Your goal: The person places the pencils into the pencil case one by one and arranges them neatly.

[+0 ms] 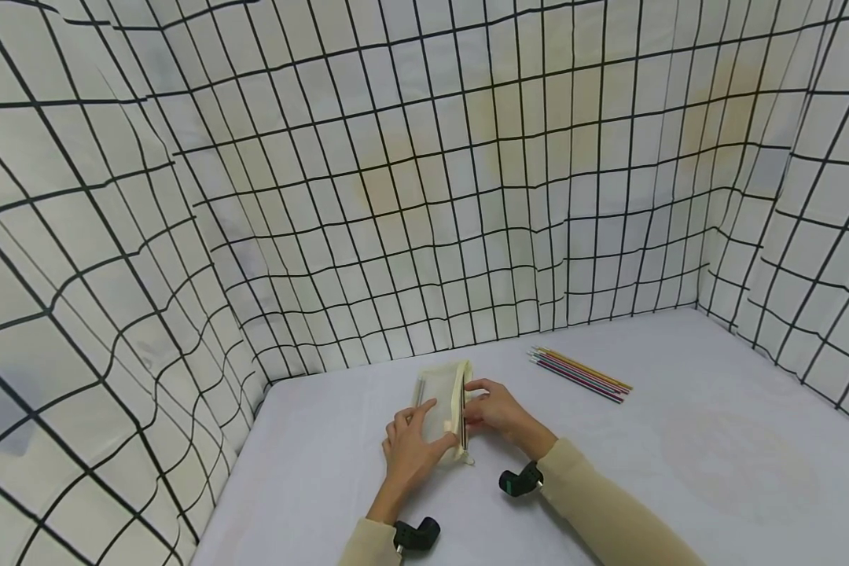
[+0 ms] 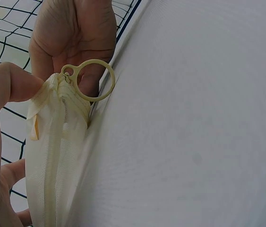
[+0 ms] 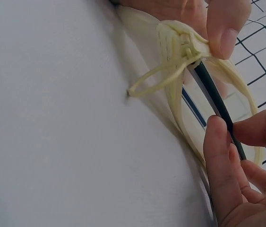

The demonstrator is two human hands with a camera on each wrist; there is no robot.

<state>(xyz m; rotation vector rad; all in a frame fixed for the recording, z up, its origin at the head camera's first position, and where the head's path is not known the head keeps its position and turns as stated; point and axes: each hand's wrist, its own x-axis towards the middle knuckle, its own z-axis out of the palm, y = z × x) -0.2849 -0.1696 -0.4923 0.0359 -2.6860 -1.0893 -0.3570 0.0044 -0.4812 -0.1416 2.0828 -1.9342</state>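
A cream mesh zip pouch (image 1: 439,389) lies on the table with its long zip side gaping to the right. My left hand (image 1: 412,448) grips it, thumb at the near zip end and fingers spread over the mesh. At the opening, my right hand (image 1: 498,410) pinches a dark pencil-like stick (image 3: 212,92) between thumb and fingers, the stick lying along the mouth. A second dark blue stick (image 3: 194,108) shows inside the pouch. From the zip end hangs a ring pull (image 2: 113,79). The left fingers' far ends are partly hidden by the pouch.
A bundle of several coloured pencils (image 1: 580,373) lies on the white table (image 1: 679,456), to the right of and beyond the pouch. White cloth walls with a black grid (image 1: 424,236) enclose the back and sides.
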